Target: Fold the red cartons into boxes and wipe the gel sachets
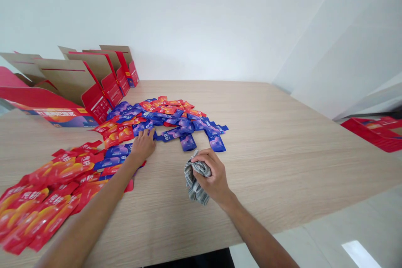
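Observation:
In my right hand (215, 176) is a bunched grey striped cloth (196, 186), with the fingers closed around it, at the front middle of the table. My left hand (143, 146) lies on the blue packets (121, 150), its fingers stretched out and touching them. Part of the pile under that hand and forearm is hidden. Larger red packets (56, 192) are heaped at the left front, beside my left forearm. Beyond my hands, small blue sachets (186, 127) and orange-red sachets (166, 106) lie mixed in a loose pile.
Several open red cardboard boxes (63, 111) with raised flaps stand at the back left. A pale wall (204, 29) rises behind the wooden table (276, 155). Another red box (373, 132) sits at the far right, past the table's edge, above a tiled floor (339, 234).

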A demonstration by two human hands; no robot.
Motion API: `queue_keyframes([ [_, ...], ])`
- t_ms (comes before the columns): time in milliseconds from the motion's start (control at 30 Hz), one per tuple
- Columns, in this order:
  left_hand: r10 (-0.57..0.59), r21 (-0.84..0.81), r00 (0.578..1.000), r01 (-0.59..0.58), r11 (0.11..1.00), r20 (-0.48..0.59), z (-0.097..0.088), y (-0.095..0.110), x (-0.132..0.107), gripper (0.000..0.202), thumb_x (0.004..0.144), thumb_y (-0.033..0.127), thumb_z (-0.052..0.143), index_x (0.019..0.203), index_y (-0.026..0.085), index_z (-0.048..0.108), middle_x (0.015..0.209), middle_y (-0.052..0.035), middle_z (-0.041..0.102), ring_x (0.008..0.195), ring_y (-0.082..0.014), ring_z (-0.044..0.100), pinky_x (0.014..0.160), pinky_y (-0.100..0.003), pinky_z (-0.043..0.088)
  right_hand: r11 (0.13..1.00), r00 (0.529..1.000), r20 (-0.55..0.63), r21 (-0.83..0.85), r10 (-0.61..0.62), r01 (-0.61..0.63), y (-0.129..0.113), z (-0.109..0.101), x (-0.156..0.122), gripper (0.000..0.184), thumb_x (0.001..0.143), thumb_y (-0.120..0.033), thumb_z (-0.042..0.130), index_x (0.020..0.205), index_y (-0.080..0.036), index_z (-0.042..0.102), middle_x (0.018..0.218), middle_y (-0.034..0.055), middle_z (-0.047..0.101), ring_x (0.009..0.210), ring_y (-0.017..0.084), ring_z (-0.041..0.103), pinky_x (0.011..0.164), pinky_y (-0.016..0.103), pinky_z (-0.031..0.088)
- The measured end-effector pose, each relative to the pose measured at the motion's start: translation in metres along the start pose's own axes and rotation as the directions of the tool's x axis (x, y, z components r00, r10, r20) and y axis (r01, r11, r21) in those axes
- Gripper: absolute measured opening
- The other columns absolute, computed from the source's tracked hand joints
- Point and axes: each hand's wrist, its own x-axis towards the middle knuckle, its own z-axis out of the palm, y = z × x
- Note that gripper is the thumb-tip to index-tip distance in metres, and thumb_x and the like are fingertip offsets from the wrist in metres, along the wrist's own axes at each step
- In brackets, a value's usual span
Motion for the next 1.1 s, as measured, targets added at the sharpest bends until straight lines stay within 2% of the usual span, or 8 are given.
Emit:
queue_keyframes([
  [133,-0.043,0.022,0.999,0.042,0.999,0.032,0.003,0.006,0.012,0.065,0.1,0.016,0.041,0.164,0.004,0.043,0.158,-0.0305,0.053,0.142,-0.0432,0.056,0.11,-0.052,0.052,1.0,1.0,-0.003,-0.009,-0.004,0.004,0.0,0.0,0.001,0.018,0.091,-0.011,0.067,0.102,-0.024,0.072,0.099,0.0034,0.068,0.091,0.019,0.07,0.082,0.03,0.06],
  [267,-0.059,0.032,0.998,0.058,0.998,0.037,0.001,0.008,0.013,0.064,0.1,0.021,0.045,0.163,0.009,0.044,0.158,-0.0283,0.052,0.143,-0.0436,0.054,0.108,-0.054,0.053,1.0,1.0,-0.002,-0.024,-0.004,0.004,-0.001,-0.001,0.002,0.02,0.09,-0.01,0.065,0.102,-0.025,0.072,0.098,0.0037,0.068,0.091,0.02,0.07,0.082,0.031,0.06],
  [467,-0.013,0.03,0.999,0.012,0.999,0.043,0.002,0.016,-0.005,0.053,0.096,0.016,0.047,0.147,0.004,0.057,0.144,-0.0279,0.06,0.137,-0.0414,0.055,0.102,-0.05,0.057,1.0,1.0,-0.019,-0.002,-0.017,0.017,-0.003,-0.001,0.003,0.022,0.089,-0.007,0.065,0.101,-0.024,0.071,0.098,0.0029,0.068,0.091,0.018,0.069,0.083,0.029,0.059],
  [633,-0.008,-0.011,1.0,0.008,1.0,0.0,0.006,0.021,-0.019,0.056,0.095,0.008,0.041,0.149,0.006,0.052,0.144,-0.0257,0.058,0.138,-0.0365,0.055,0.102,-0.044,0.057,1.0,1.0,-0.016,-0.001,-0.016,0.016,-0.004,-0.001,0.003,0.02,0.09,-0.008,0.066,0.101,-0.024,0.071,0.098,0.0029,0.067,0.091,0.019,0.069,0.083,0.029,0.059],
  [733,-0.043,-0.066,0.998,0.04,0.997,-0.038,0.011,0.019,-0.02,0.055,0.093,0.006,0.041,0.146,0.003,0.053,0.141,-0.028,0.059,0.136,-0.0385,0.057,0.101,-0.047,0.058,1.0,1.0,-0.014,0.0,-0.013,0.013,-0.002,-0.001,0.002,0.02,0.09,-0.009,0.065,0.102,-0.024,0.071,0.099,0.0029,0.067,0.091,0.018,0.069,0.083,0.029,0.059],
  [867,-0.076,-0.174,0.993,0.059,0.983,-0.092,0.015,0.011,-0.018,0.06,0.09,0.004,0.038,0.149,-0.005,0.049,0.138,-0.0356,0.06,0.131,-0.0446,0.06,0.099,-0.055,0.058,1.0,1.0,-0.018,-0.003,0.001,-0.002,0.0,0.0,0.002,0.018,0.091,-0.011,0.066,0.102,-0.024,0.072,0.1,0.0031,0.067,0.091,0.018,0.069,0.082,0.03,0.059],
  [1000,-0.039,-0.321,0.986,-0.017,0.947,-0.165,0.011,0.007,-0.029,0.064,0.088,0.002,0.036,0.15,0.002,0.053,0.136,-0.0316,0.064,0.133,-0.043,0.059,0.111,-0.062,0.051,1.0,1.0,-0.025,-0.009,0.004,-0.004,0.0,-0.001,0.002,0.017,0.092,-0.012,0.066,0.102,-0.025,0.071,0.099,0.0035,0.068,0.091,0.019,0.069,0.082,0.031,0.06],
  [1100,-0.012,-0.427,0.979,-0.077,0.901,-0.202,0.007,0.014,-0.057,0.064,0.093,0.007,0.034,0.155,0.006,0.05,0.148,-0.0272,0.061,0.139,-0.0371,0.058,0.122,-0.058,0.044,1.0,0.999,-0.039,-0.001,-0.018,0.018,-0.003,-0.003,0.002,0.015,0.094,-0.013,0.067,0.102,-0.025,0.071,0.099,0.0037,0.067,0.091,0.019,0.069,0.082,0.031,0.06],
])
